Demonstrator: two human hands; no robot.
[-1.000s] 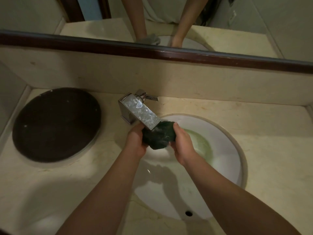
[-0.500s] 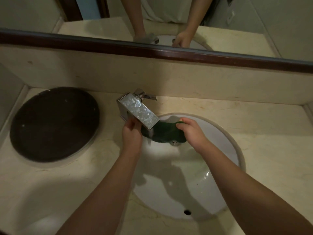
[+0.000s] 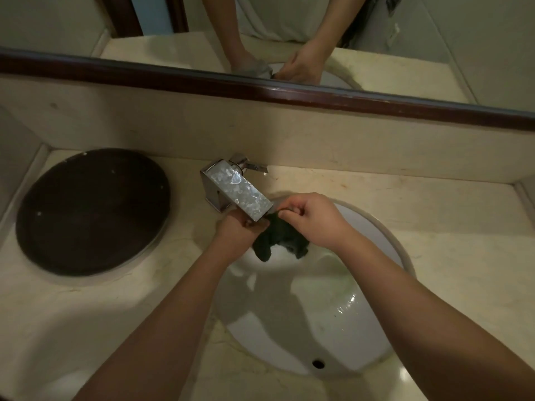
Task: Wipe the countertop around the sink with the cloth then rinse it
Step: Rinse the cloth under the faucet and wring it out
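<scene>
A: So, where is the cloth (image 3: 278,240)?
B: Under the faucet (image 3: 240,192), at 12 o'clock in the sink (image 3: 373,322); left hand (image 3: 236,231) and right hand (image 3: 314,221) both clamp curled fingers (image 3: 293,208) on it.
A: Risk?
B: Squeezing there may spatter the countertop (image 3: 179,273) at 9 o'clock, undoing the wipe.

No readable text, label, brand or number. Faucet (image 3: 237,192), sink (image 3: 362,328) and countertop (image 3: 448,256) show no legible marks.

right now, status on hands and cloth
Hands: left hand and right hand both grip cloth. It hangs over sink, at faucet spout. Faucet spout overhangs left hand.
</scene>
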